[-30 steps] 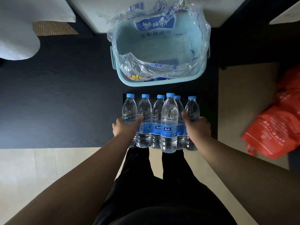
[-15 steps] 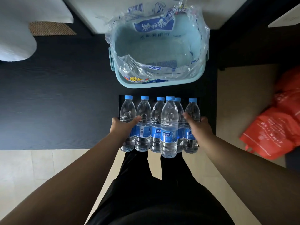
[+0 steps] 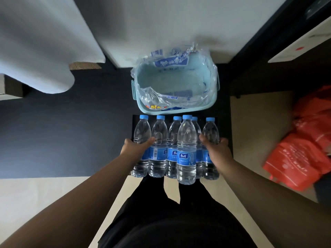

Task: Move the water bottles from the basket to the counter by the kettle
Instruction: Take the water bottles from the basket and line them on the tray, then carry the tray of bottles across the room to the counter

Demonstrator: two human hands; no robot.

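Several clear water bottles (image 3: 186, 149) with blue caps and blue labels are held upright in a tight row in front of me. My left hand (image 3: 135, 146) presses against the left end of the row, thumb across the second bottle. My right hand (image 3: 215, 148) clamps the right end. The light blue basket (image 3: 141, 102) sits just beyond the bottles on the dark floor, lined with crumpled clear plastic wrap (image 3: 157, 97) and holding no bottles. No kettle or counter top is recognisable in view.
A white bed or furniture edge (image 3: 161, 33) rises behind the basket. A pale rounded shape (image 3: 35, 56) is at the left. An orange-red plastic bag (image 3: 302, 154) lies on the beige floor at the right. A dark cabinet with a white shelf (image 3: 300, 45) stands at upper right.
The view has pulled back and up: the basket and bottles sit lower and smaller in the frame. Both hands keep the same hold on the bottle row.
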